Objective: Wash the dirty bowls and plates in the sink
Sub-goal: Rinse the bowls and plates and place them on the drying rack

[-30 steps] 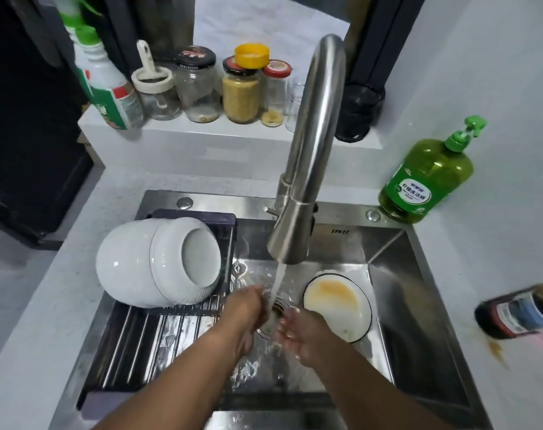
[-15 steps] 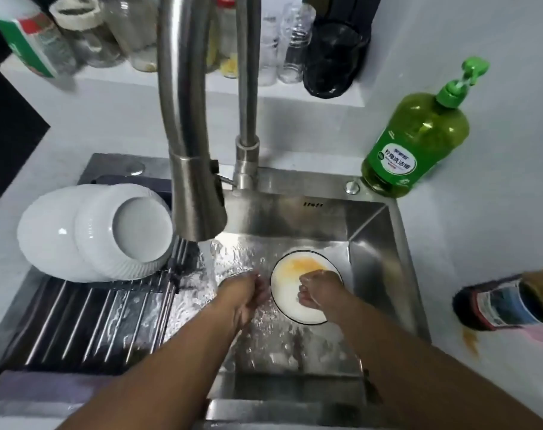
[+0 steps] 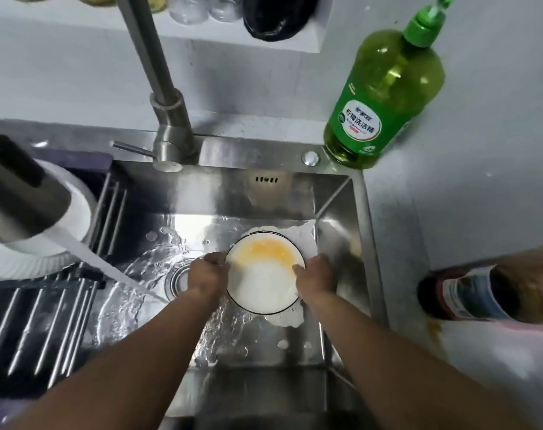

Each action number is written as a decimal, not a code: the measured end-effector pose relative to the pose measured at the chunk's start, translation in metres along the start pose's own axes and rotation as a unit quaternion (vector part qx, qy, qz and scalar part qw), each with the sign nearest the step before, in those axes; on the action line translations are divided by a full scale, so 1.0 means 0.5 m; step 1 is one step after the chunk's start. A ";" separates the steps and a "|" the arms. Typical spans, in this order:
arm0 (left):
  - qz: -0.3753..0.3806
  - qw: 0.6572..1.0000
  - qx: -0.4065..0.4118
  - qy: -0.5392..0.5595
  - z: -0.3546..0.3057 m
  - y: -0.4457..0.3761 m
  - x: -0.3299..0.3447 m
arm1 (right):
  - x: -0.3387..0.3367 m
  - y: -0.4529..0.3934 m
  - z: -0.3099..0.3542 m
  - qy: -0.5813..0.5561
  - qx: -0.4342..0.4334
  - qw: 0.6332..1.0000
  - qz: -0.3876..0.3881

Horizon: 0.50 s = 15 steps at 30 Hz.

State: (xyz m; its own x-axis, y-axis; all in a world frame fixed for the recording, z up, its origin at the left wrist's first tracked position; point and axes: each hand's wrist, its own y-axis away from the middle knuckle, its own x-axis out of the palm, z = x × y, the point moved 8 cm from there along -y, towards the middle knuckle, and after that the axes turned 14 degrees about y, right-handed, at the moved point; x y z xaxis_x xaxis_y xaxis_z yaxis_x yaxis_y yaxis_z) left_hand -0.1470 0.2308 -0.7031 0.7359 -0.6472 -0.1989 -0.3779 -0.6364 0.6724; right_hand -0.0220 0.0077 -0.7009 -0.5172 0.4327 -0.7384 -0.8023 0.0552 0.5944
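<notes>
A white plate (image 3: 264, 283) with a yellow stain lies on the floor of the steel sink (image 3: 335, 218). The left hand (image 3: 206, 274) and right hand (image 3: 315, 274) grip its opposite edges. Water streams from the faucet (image 3: 18, 193).

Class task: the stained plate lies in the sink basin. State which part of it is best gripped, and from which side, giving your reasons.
Grip the plate by its thin dark rim at the left and right edges, one hand per side, as the left hand and right hand do. It lies flat and wet, so fingertips should probably hook under the rim.
</notes>
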 end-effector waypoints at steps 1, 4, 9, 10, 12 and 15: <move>0.003 0.999 -0.005 -0.041 0.007 0.001 0.002 | 0.000 0.002 -0.008 0.062 0.001 0.998 -0.010; 0.040 0.992 0.005 -0.122 0.023 0.001 0.012 | 0.015 0.000 -0.025 0.170 -0.005 0.985 0.005; 0.057 0.978 0.062 -0.193 0.018 -0.003 0.022 | 0.009 0.005 -0.017 0.223 -0.037 0.973 -0.038; 0.055 0.974 0.072 -0.207 0.014 -0.001 0.022 | 0.005 0.008 -0.013 0.225 -0.038 0.972 -0.049; 0.051 0.972 0.089 -0.214 0.010 0.006 0.022 | 0.001 0.014 -0.012 0.218 -0.033 0.974 -0.056; 0.031 0.974 0.108 -0.194 0.003 0.017 0.014 | -0.006 0.028 -0.012 0.180 -0.028 0.982 -0.051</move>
State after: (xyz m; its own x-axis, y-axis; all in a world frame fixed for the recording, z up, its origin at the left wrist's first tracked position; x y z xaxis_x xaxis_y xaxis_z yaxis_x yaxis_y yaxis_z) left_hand -0.1459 0.2205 -0.6999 0.4558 -0.7704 -0.4458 -0.5555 -0.6376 0.5338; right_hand -0.0338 0.0017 -0.6924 -0.4977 0.0815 -0.8635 -0.8649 0.0282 0.5012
